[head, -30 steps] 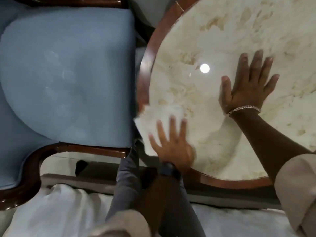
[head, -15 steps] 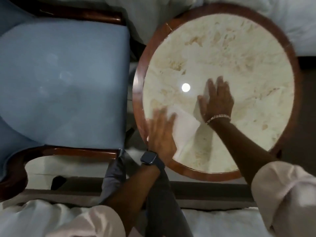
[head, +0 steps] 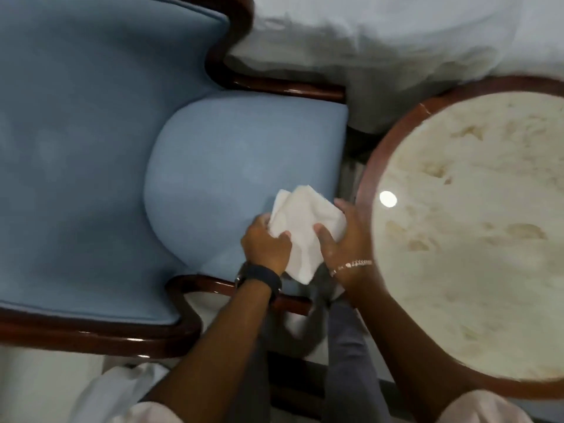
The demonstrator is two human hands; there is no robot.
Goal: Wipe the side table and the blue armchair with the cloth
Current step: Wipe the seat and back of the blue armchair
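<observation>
**Cloth bunched over the seat edge**

Both hands, left [head: 266, 244] and right [head: 338, 244], grasp the cloth [head: 300, 232] above the armchair [head: 229, 166] seat's front corner, beside the desk [head: 476, 236]. Bunched like this, it may wipe only a narrow strip, or slip off.

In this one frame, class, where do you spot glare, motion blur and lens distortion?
Head view: a round glare spot sits on the side table; the tabletop veining and the cloth are smeared by motion; the wide-angle lens bows the blue armchair and its wooden frame.
</observation>
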